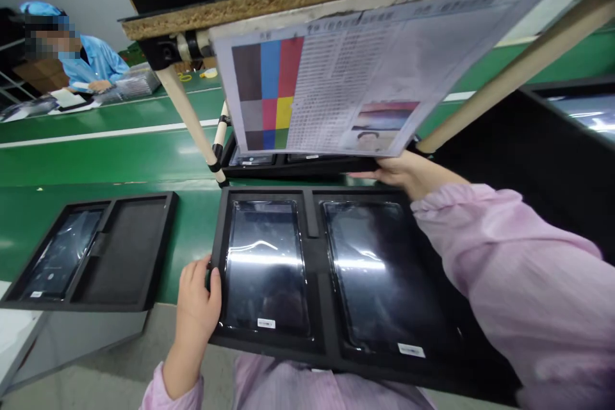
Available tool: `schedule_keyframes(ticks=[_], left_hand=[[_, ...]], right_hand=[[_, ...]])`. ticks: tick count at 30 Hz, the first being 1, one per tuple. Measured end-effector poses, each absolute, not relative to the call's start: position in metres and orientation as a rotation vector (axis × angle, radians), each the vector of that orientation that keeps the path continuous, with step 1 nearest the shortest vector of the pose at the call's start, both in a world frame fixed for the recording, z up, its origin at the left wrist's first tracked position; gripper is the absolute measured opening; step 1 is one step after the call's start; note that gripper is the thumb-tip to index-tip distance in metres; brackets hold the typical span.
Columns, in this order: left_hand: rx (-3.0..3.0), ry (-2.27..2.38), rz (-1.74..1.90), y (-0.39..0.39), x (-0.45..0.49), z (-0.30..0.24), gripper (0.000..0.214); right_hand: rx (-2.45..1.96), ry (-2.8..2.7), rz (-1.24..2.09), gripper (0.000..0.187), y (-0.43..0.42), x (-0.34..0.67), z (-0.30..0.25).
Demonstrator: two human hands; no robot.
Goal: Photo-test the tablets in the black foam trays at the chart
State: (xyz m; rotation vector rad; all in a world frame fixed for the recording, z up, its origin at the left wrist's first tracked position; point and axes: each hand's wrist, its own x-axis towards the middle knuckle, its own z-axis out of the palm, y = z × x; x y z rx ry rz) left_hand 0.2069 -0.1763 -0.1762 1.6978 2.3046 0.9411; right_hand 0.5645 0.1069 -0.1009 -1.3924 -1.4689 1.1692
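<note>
A black foam tray (314, 250) lies in front of me, its near edge hanging off the green belt. It holds two dark tablets in clear film: one on the left (266, 266), one on the right (384, 275). My left hand (196, 301) is closed on the tray's left edge, thumb on top. My right hand (403, 173) reaches over the tray's far right corner, fingers curled at its rim. Both sleeves are pink.
A second black tray (129, 250) at left holds one tablet (62, 256). Another tray (288, 163) sits behind mine. A laminated colour chart sheet (365, 70) hangs overhead from a frame on pale tubes (189, 118). A co-worker in blue (91, 61) works far left.
</note>
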Motion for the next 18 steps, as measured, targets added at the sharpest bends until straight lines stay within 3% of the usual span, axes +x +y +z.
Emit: schedule_keyframes(ticks=[6, 11, 18], left_hand=[[1.645, 2.255, 0.997, -0.164, 0.213, -0.144, 0.032], [0.935, 1.635, 1.218, -0.111, 0.258, -0.103, 0.023], [0.525, 1.350, 1.242, -0.008, 0.315, -0.103, 0.019]], right_hand=[[-1.241, -1.082, 1.345, 0.041, 0.067, 0.574, -0.106], [-1.190, -0.859, 1.354, 0.027, 0.022, 0.556, -0.111], [-1.096, -0.449, 1.396, 0.081, -0.046, 0.491, -0.100]])
